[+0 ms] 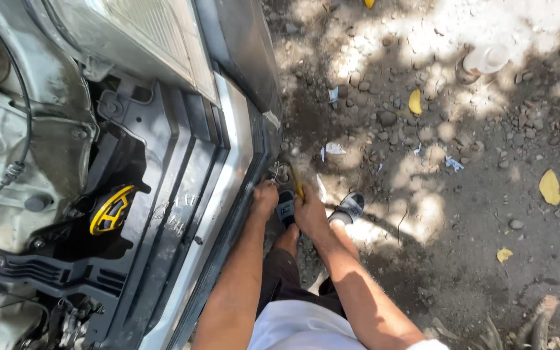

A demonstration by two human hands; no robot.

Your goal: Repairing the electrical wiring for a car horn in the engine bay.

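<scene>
I look down over the front of a car with its bonnet open. My left hand (265,198) reaches down behind the lower edge of the front bumper (231,175), its fingers hidden by the bumper. Close beside it, my right hand (309,214) is closed around a thin tool with a yellow handle (297,183) that points up toward the bumper's lower edge. The tool's tip is too small to make out. My feet in dark sandals (348,207) stand on the dirt below.
The engine bay shows a yellow cap (110,210), black plastic brackets and a cable (14,172). A headlight (144,32) sits at the top. The ground (461,214) is gravel with yellow leaves, paper scraps and a pale cup (486,59).
</scene>
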